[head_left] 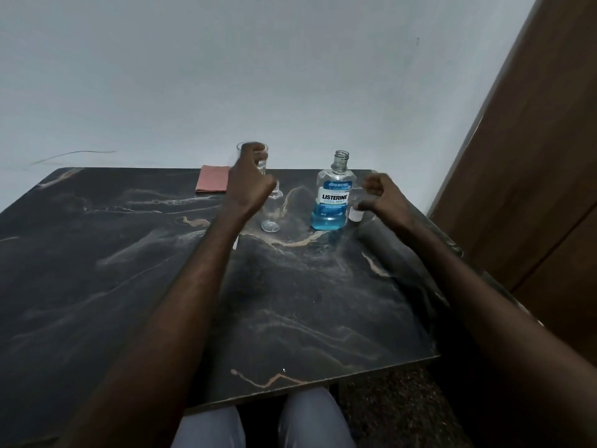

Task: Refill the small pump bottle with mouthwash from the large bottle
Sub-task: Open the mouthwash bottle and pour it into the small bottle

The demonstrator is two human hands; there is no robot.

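Both bottles open on the table, hands closing in to start the pour.

The big bottle (331,197) stands upright near the far edge of the table (129,270), cap off, neck pointing straight up, its blue mouthwash low in the body. Just to its left the small bottle (271,215), clear and empty-looking, also stands with its long axis vertical. The left hand (248,185) covers its top, fingers curled together there, probably to steady it, though I cannot tell if they actually grip it. The right hand (379,195) hangs just right of the big bottle, fingers loosely curled and holding nothing I can see. A white cap (356,215) sits below that hand, likely set aside to free the neck. A glass (258,156) and a pink cloth (212,179) wait behind, the cloth perhaps for spills.
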